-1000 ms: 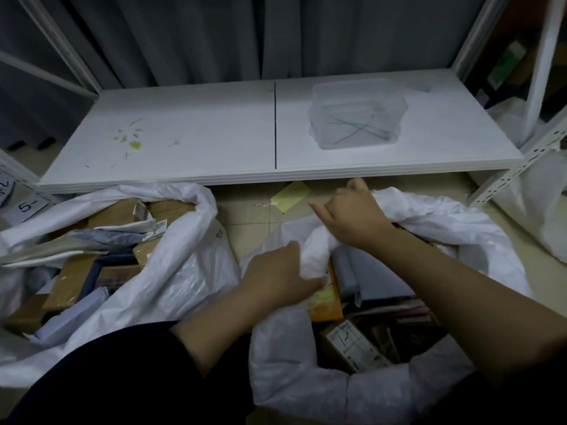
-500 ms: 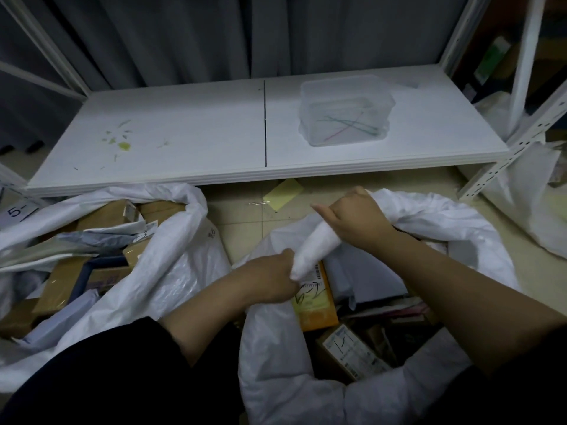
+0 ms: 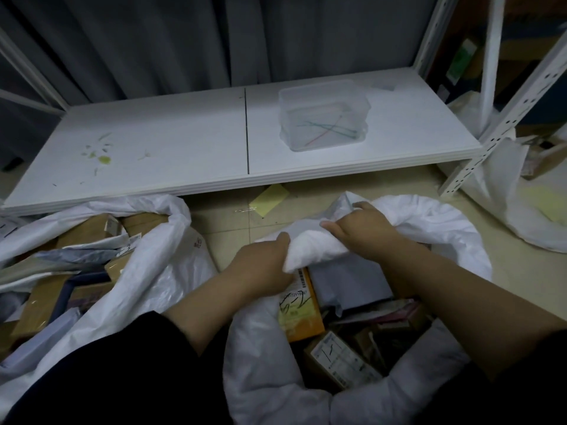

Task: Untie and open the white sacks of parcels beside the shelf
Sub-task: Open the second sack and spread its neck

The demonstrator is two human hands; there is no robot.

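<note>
Two white sacks lie open on the floor (image 3: 233,223) by the shelf (image 3: 184,142), the left sack (image 3: 153,265) and the right sack (image 3: 435,222). The left hand (image 3: 260,265) and right hand (image 3: 365,231) grip the right sack's rolled rim, fingers curled tight. Little seems left to do.

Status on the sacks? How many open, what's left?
Done: left sack lies open, parcels showing. In hand: left hand and right hand grip the rolled rim of the middle sack, mouth already open. Left: far-right sack past the shelf post; can't tell if tied.
</note>
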